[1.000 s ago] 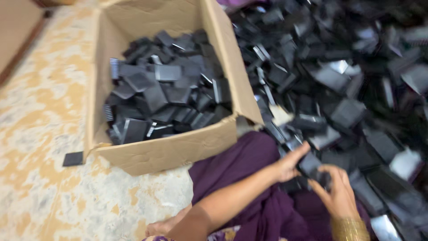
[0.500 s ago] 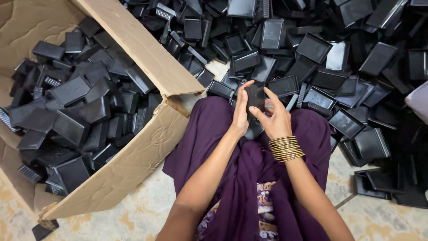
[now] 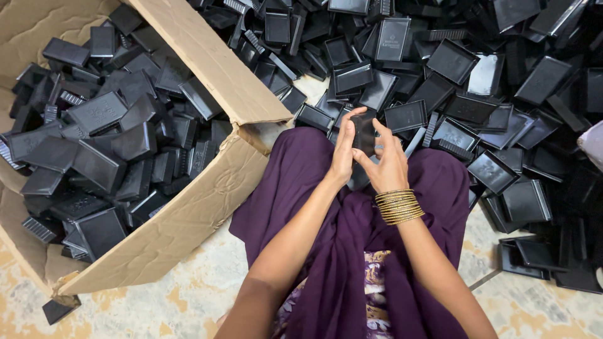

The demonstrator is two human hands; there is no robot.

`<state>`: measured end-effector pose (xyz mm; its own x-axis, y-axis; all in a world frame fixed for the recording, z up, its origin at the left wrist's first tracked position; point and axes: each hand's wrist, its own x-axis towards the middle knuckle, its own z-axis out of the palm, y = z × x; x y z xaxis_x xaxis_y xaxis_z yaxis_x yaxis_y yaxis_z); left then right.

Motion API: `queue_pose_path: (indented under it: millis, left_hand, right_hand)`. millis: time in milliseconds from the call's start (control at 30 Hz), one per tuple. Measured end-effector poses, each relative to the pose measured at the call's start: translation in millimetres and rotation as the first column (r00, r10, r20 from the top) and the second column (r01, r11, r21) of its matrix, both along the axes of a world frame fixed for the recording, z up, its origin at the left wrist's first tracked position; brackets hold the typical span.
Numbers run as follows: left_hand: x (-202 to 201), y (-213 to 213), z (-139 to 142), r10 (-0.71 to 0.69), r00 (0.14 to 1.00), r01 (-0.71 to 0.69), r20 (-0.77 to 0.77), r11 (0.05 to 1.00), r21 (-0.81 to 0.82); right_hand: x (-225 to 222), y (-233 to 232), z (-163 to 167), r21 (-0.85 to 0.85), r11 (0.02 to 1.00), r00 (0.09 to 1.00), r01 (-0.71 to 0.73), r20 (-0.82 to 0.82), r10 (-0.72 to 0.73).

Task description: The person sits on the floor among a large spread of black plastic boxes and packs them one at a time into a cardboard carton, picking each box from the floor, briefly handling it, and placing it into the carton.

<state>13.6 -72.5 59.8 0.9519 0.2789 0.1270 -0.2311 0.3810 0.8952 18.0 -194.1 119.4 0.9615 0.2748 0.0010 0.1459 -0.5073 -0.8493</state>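
My left hand [image 3: 344, 150] and my right hand [image 3: 388, 164] meet above my lap, both gripping one small black plastic box [image 3: 363, 133] between the fingers. Gold bangles [image 3: 398, 206] circle my right wrist. I sit on the floor in purple cloth [image 3: 352, 251]. A large heap of black plastic boxes and lids [image 3: 452, 69] lies right in front of my hands. To my left stands an open cardboard carton [image 3: 207, 194] holding several closed black boxes [image 3: 100, 144].
The floor is patterned tile [image 3: 163, 307]. One loose black piece [image 3: 58, 310] lies by the carton's near corner. More black trays [image 3: 534, 251] spread along the floor at my right.
The view swung from the carton to my lap. My hands came up from the heap and closed together on one black box; since half a second ago they have barely moved.
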Motion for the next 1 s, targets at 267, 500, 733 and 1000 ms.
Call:
queue_pose_path:
  millis: [267,500,733,1000]
  left_hand:
    - [8.5,9.2,-3.4,0.26,0.955,-0.245,0.143,0.963,-0.114]
    - [-6.6,25.6,20.2,0.681,0.708,-0.539,-0.186,0.692,0.48]
    - [-5.7,40.3,13.3,0.668,0.681,-0.513,-0.299,0.727,0.456]
    - [29.4,50.7,-31.8,0.566,0.773,-0.634,-0.287,0.669,-0.388]
  right_hand:
    - [4.7,-10.2,-2.7,0.369,0.917,0.988,-0.151,0.038,0.148]
    - [-32.6,5.1,18.7,-0.071,0.964,0.944,-0.257,0.196,0.266]
    - [-41.8,9.5,-8.5,-0.11,0.961,0.917,-0.252,0.29,0.274]
    - [10.4,33.7,30.6,0.737,0.674,0.966,-0.051,-0.134,0.221]
